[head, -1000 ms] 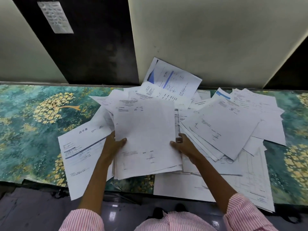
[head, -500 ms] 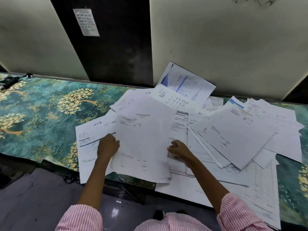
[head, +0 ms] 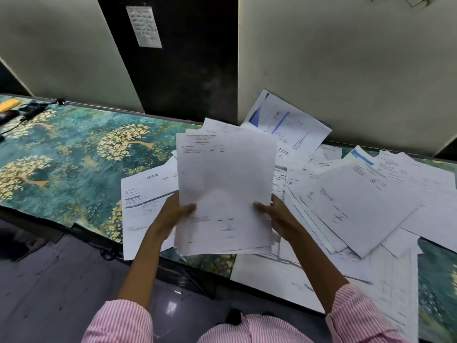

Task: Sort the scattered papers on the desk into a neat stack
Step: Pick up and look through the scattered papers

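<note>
Left hand (head: 173, 216) and right hand (head: 277, 219) grip opposite side edges of a sheaf of papers (head: 225, 191), thumbs on top, long axis pointing away. Loose papers (head: 356, 206) lie on the desk (head: 74, 154), nearer the right hand.

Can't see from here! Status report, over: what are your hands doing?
Left hand and right hand grip the paper bundle above the desk. Loose papers spread to its right. Nothing blocking.
</note>
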